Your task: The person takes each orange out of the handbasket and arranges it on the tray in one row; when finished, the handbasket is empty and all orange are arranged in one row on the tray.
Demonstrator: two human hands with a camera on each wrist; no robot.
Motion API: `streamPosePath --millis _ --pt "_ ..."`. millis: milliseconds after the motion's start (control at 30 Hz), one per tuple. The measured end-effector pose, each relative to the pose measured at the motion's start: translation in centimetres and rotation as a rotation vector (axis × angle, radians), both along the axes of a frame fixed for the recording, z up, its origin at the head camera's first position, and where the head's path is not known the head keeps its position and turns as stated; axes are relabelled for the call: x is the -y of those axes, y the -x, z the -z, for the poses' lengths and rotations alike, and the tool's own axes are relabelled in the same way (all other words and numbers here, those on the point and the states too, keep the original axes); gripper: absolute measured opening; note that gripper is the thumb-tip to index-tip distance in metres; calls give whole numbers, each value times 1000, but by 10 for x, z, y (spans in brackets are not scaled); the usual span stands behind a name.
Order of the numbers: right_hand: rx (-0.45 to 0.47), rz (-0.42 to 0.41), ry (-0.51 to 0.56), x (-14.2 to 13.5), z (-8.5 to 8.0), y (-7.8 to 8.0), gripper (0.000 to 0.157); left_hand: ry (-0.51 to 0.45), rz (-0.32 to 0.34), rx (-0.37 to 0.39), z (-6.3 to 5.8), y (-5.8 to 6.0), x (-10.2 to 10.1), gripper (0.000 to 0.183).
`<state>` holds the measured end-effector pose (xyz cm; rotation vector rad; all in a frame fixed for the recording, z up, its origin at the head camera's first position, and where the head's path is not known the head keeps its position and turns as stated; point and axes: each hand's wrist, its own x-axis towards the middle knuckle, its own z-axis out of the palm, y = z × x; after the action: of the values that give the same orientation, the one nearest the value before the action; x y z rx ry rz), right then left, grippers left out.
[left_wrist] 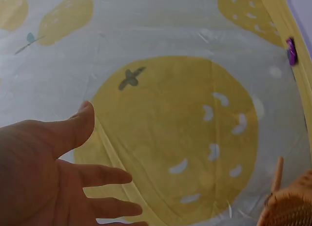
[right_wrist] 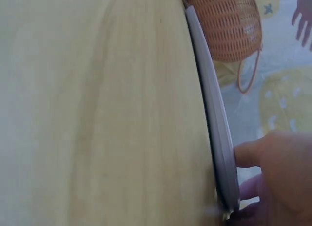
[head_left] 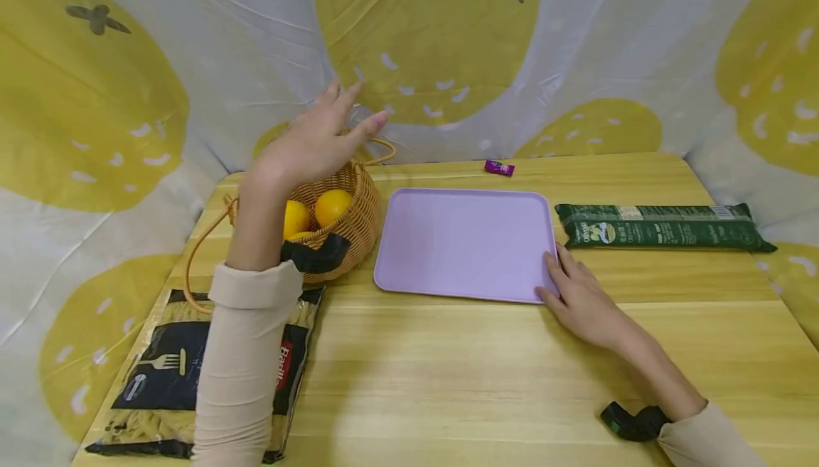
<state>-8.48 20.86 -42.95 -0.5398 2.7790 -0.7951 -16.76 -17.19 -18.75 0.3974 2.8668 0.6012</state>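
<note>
My left hand (head_left: 307,140) is raised over the wicker basket (head_left: 365,232), fingers spread and holding nothing. Inside the basket lie oranges (head_left: 333,207), partly hidden behind my forearm. A flat lavender tray (head_left: 463,243) lies on the table beside the basket. At the tray's near right corner my right hand (head_left: 582,303) grips the rim, with the thumb and a fingertip on the edge. The right wrist view shows the tray (right_wrist: 214,104) edge-on, the thumb against it and other fingers lower down, partly hidden.
Right of the tray is a long green packet (head_left: 665,227). A small purple sachet (head_left: 499,168) sits near the table's back edge. A black pasta bag (head_left: 169,360) lies at the front left, partly under the basket's handle (head_left: 188,268). A fruit-print curtain (head_left: 256,47) hangs behind.
</note>
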Motion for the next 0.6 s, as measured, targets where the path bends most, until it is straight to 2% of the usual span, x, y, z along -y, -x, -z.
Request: streamPosePath --millis 133,233,367,467,600 --pt "-34 21 -5 3 5 -7 73 72 69 88 0 12 30 71" --pt "-48 26 3 5 9 -13 71 170 128 140 3 16 58 54" --pt "-42 34 34 3 14 -19 69 298 223 262 5 22 92 42" --pt "-40 38 51 1 16 -20 68 288 251 375 10 32 110 41" --pt "-41 37 61 0 18 -20 69 232 220 518 22 51 122 51"
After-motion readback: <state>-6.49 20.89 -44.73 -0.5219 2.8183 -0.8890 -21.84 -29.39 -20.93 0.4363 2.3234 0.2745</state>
